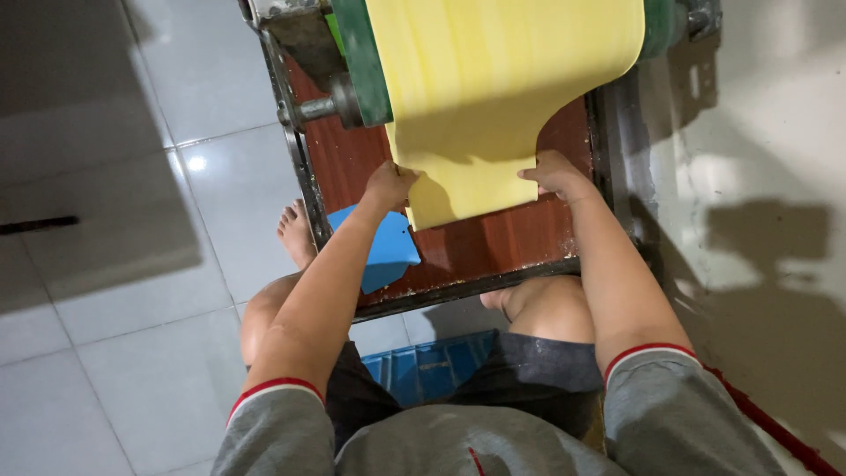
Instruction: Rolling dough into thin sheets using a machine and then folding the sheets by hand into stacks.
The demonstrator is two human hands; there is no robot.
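A wide pale yellow sheet of dough (493, 106) hangs down from a roller machine onto a reddish-brown wooden board (502, 242). My left hand (388, 185) pinches the sheet's lower left edge. On the sheet's lower right edge rests my right hand (553, 174), fingers closed on it. A blue plastic scraper (388, 251) lies on the board under my left forearm.
The machine has a green roller end (363, 62) and a metal shaft (317, 107) on its left, within a dark metal frame (304, 176). A blue plastic stool (432, 366) is under me. White floor tiles (132, 335) lie to the left, a pale wall to the right.
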